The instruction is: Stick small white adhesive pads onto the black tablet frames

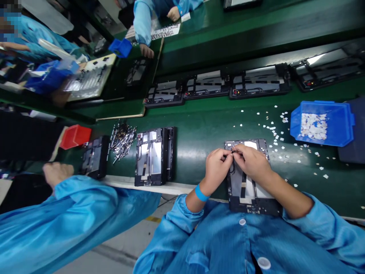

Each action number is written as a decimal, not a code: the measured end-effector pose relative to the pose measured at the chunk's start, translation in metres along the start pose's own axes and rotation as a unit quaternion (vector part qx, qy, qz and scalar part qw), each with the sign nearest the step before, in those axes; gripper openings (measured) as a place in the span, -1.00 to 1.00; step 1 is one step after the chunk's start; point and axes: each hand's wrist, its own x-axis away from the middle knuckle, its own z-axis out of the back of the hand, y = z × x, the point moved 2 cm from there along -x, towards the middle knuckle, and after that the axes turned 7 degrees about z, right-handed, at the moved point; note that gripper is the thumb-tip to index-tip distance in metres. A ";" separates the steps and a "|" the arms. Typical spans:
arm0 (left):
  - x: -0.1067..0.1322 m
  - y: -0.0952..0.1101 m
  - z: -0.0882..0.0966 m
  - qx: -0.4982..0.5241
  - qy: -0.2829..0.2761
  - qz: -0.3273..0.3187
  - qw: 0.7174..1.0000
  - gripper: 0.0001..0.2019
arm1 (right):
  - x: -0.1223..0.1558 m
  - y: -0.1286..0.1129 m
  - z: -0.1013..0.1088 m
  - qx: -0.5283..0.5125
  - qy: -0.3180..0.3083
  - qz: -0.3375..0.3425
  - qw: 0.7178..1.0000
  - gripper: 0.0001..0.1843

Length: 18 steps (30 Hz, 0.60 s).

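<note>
Clock positions are taken from the tablet under the hands.

Opened tablet (248, 190), 1: flat on the near edge of the bench, directly before the wearer.
Hands, 2: left hand (215, 171) and right hand (253, 161), over the tablet's 11 to 12 o'clock; fingertips of both brought together, pinching a small dark part (232, 152) too hidden to identify.
Wristband (202, 193), blue, 1: left wrist.
Paired tablets (149, 160), 2: overlapping, just past 9 o'clock.
Dark tablet (94, 158), 1: farther out at 9, near a co-worker's hand (58, 173).
Row of tablets (259, 82), at least 4: 10:30 round to 1 o'clock; right end blurred.
Far tablet (137, 72), 1: toward 11, below another co-worker's hand (146, 50).
Blue tray (340, 118), 1: at 2 o'clock, holding white scraps (313, 125), uncounted.
Loose scraps (273, 133), dozens: scattered from 12 to 3.
Thin rods (122, 142), one heap, uncounted: between 9 and 10.
Red tray (75, 137), 1: beyond the heap, same direction.
Blue bins (120, 47), 2: far off, around 10 to 11.

Surface: green bench (196, 129), glossy, with a pale front edge.
Room: grey floor (122, 247) at 7 to 8; blue-sleeved co-workers from 9 to 11; a second green worktop beyond the row.
</note>
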 end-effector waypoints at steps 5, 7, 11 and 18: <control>0.001 0.002 0.000 0.001 0.001 -0.006 1.000 -0.92 | -0.006 -0.006 -0.006 0.017 0.006 0.006 1.000 -0.81; -0.001 0.001 -0.001 0.020 -0.003 0.014 1.000 -0.93 | -0.010 -0.004 -0.001 0.017 0.019 -0.020 0.999 -0.83; -0.007 -0.007 -0.002 0.133 -0.045 0.096 0.986 -0.93 | -0.012 0.035 0.049 0.054 0.098 -0.164 0.980 -0.84; -0.014 -0.013 -0.007 0.240 -0.074 0.162 0.954 -0.91 | 0.003 0.079 0.116 0.132 0.124 -0.278 0.943 -0.66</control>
